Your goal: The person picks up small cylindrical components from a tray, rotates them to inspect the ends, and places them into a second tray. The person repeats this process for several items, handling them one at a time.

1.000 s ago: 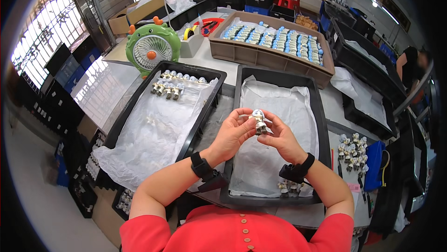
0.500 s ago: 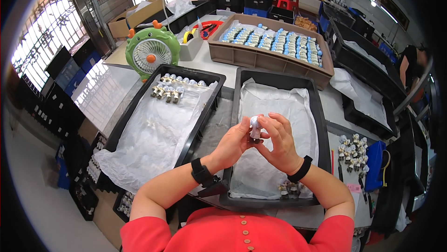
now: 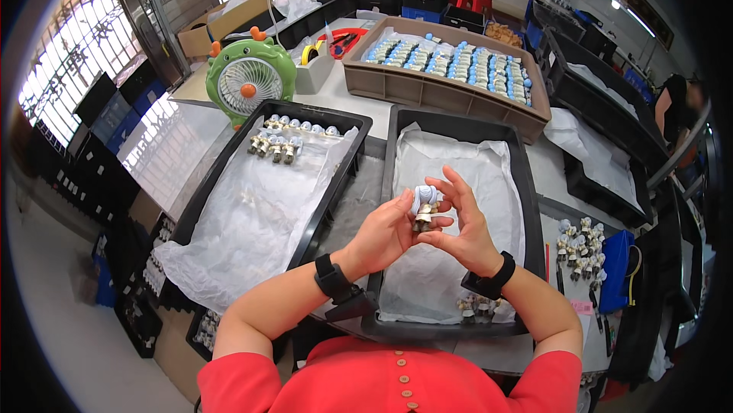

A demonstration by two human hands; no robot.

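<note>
A small figurine [image 3: 424,208] with a pale blue-white head, a white and gold body and a dark base is held upright over the right black tray. My left hand [image 3: 382,236] pinches it from the left side. My right hand [image 3: 467,236] curls around its other side, thumb near the base and upper fingers raised. Beneath my hands, the right tray [image 3: 530,214] is lined with white sheeting; several figurines [image 3: 477,308] stand at its near edge, partly covered by my right forearm. In the left black tray [image 3: 307,241], similar figurines [image 3: 276,146] line the far end.
A brown crate [image 3: 427,92] of blue-topped figurines stands at the back. A green fan [image 3: 250,81] is behind the left tray. To the right lie loose figurines [image 3: 582,249], a blue box [image 3: 615,272] and pens. More black trays [image 3: 603,100] are stacked at the far right.
The figurine has been turned, so its white and gold body now shows more clearly. My right fingers have loosened and risen around it, and the right wrist has rotated.
</note>
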